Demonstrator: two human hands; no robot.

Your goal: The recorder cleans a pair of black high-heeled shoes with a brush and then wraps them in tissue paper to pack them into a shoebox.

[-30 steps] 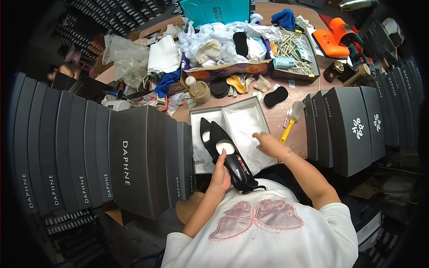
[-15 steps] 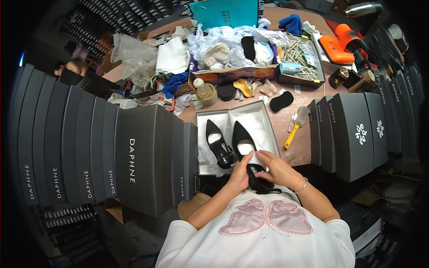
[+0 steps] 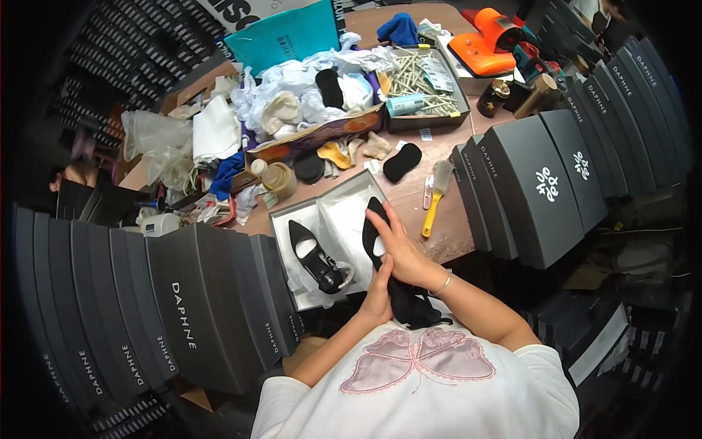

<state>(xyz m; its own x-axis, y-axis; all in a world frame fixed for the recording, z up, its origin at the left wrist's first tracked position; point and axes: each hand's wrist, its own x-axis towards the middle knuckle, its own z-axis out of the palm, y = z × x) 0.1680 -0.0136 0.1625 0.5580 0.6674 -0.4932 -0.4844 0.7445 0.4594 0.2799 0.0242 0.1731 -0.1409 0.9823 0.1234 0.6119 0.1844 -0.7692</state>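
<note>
A black pointed-toe shoe [image 3: 414, 307] is held close to my shirt, its toe pointing away from me. My left hand [image 3: 378, 296] grips its near-left side, thumb up along the shoe's edge. My right hand [image 3: 401, 254] is wrapped over the front part, its fingers lying across the upper near the toe. Between them the hands hide the shoe's middle. The matching black shoe [image 3: 316, 257] lies in an open shoe box [image 3: 344, 214] lined with white paper, just left of my hands. A strip of white wrapping shows around its heel.
Stacked dark grey shoe boxes stand left [image 3: 186, 307] and right [image 3: 523, 190]. A yellow-handled brush [image 3: 433, 208] and a black oval pad [image 3: 402, 162] lie on the table. Beyond are a pump bottle [image 3: 276, 179], a carton of crumpled paper [image 3: 322, 135] and a box of white sticks [image 3: 417, 77].
My right hand has moved from the shoe's rear part forward over its upper toward the toe. My left hand still holds the shoe's side. The whole view has turned and shifted.
</note>
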